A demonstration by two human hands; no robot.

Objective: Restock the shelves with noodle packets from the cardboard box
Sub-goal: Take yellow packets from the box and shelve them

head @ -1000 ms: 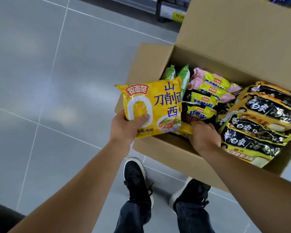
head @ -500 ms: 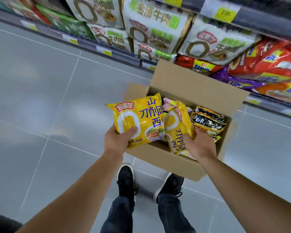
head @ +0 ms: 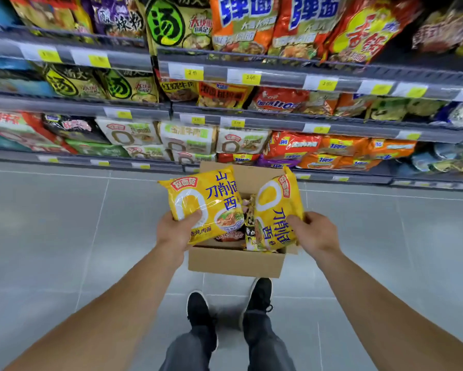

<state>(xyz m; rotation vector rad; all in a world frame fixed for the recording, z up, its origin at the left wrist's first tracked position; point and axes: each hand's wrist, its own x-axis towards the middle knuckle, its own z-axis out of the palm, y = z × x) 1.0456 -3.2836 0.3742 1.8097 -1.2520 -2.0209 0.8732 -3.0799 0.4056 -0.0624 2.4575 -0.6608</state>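
My left hand [head: 175,232] grips a yellow noodle packet [head: 211,203] by its lower left corner, thumb across the front. My right hand [head: 314,232] grips a second yellow noodle packet [head: 274,210] of the same kind, tilted on end. Both packets hang above the open cardboard box [head: 235,261] on the floor, which still holds more packets, mostly hidden behind the two I hold. The shelves [head: 251,124] stand straight ahead behind the box, filled with noodle packets.
Grey tiled floor [head: 64,236] spreads left and right of the box. My two black shoes [head: 200,309] stand just behind the box. Yellow price tags [head: 250,77] line the shelf rails. White packets with a ring design [head: 187,139] fill the low shelf behind the box.
My right hand has pulled a second yellow packet out of the box and lifted it. I have stood up, so the box looks smaller and several shelf rows have come into view.
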